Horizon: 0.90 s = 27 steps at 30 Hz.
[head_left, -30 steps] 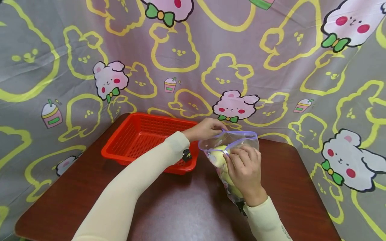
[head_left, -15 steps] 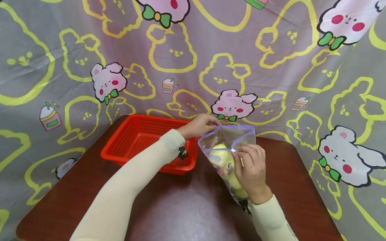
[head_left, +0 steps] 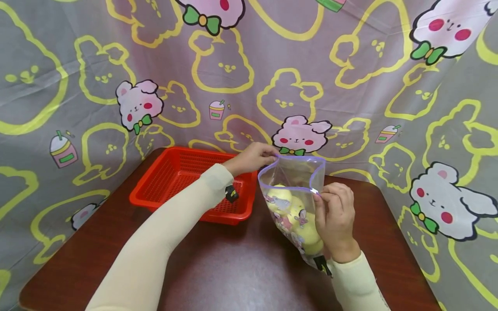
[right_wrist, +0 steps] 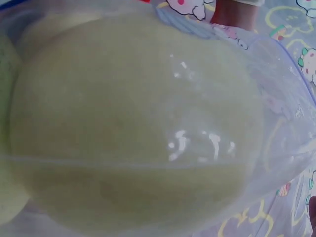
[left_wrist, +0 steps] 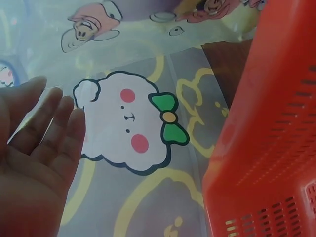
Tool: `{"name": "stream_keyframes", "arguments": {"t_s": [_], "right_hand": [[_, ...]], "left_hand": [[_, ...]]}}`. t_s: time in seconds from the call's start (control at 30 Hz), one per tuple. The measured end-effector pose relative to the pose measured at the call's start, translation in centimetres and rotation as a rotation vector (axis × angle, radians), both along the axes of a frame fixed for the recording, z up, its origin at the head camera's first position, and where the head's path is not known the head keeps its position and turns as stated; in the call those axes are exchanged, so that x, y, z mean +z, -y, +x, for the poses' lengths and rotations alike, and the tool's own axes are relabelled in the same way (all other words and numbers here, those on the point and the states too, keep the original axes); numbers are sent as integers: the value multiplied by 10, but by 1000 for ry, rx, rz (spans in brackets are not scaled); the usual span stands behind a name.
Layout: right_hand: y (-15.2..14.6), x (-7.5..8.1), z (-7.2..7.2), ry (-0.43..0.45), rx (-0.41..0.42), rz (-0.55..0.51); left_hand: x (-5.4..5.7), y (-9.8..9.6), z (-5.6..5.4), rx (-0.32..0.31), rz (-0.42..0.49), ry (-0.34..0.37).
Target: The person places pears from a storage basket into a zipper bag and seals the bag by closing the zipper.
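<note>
Arms (head_left: pixel 149 242) reach forward; my left hand (head_left: pixel 252 158) pinches the bag's (head_left: pixel 295 173) top edge, and my right hand (head_left: pixel 337 218) pinches its near corner by the white zip tab (head_left: pixel 314 190). The bag tilts between them, yellow fruit (head_left: pixel 310 233) inside. I can't tell if its bottom touches the table (head_left: pixel 218 268). Fruit fills my right wrist view, hiding most of that hand.

Two hands (head_left: pixel 250 158) (head_left: pixel 336 217), one bag (head_left: pixel 285 222), one basket (head_left: pixel 229 217) — fruits (head_left: pixel 309 233), three-plus.
</note>
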State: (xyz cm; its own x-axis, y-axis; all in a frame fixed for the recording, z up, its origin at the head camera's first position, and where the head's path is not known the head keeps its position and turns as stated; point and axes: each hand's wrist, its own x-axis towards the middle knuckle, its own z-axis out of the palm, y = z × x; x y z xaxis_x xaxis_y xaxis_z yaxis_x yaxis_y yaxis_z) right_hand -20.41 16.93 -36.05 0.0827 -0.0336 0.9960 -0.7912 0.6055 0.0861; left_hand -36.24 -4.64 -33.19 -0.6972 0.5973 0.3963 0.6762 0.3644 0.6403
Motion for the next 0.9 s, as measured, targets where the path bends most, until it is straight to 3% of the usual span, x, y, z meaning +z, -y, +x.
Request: {"name": "stream_keyframes", "arguments": {"t_s": [0.2, 0.4, 0.7, 0.9], "right_hand": [[4, 11, 11, 30, 18, -64], [-8, 5, 4, 42, -4, -113], [-23, 4, 0, 70, -32, -217], [-30, 7, 0, 94, -44, -287]], "left_hand": [[1, 13, 5, 17, 32, 26], [-1, 21, 7, 41, 53, 26], [-4, 35, 8, 66, 71, 84], [-4, 40, 13, 68, 68, 56]]}}
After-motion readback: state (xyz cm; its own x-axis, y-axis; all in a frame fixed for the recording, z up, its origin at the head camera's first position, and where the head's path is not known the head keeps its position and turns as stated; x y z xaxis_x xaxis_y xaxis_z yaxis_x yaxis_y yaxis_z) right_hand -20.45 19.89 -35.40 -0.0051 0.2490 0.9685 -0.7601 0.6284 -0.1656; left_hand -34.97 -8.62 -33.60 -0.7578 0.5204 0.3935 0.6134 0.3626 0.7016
